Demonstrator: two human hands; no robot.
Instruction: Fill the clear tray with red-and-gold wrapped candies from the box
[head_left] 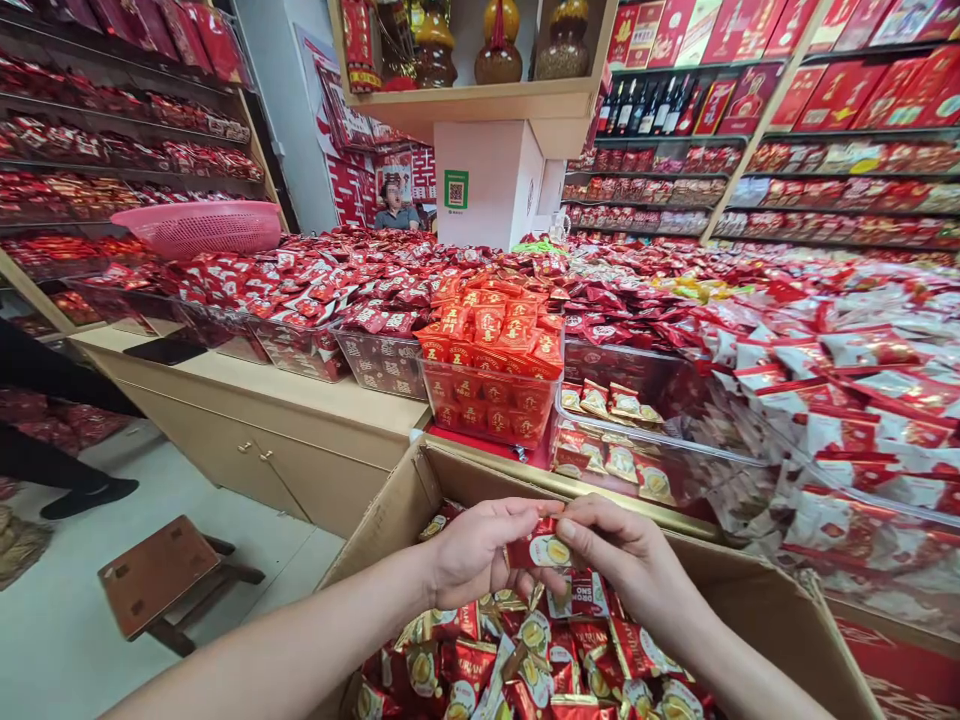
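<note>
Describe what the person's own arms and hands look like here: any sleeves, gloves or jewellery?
Both forearms are bare as far as the picture shows, with no sleeve edge in view. The left hand and the right hand wear no gloves. No ring, watch or bracelet shows on the fingers or wrists, and the visible fingernails look short and unpainted.

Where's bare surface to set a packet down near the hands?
Bare counter top left of the clear bins, bordered by the cabinet front; also the stool on the floor. Crowded: the box under both hands is full of packets, and the display right is heaped.
</note>
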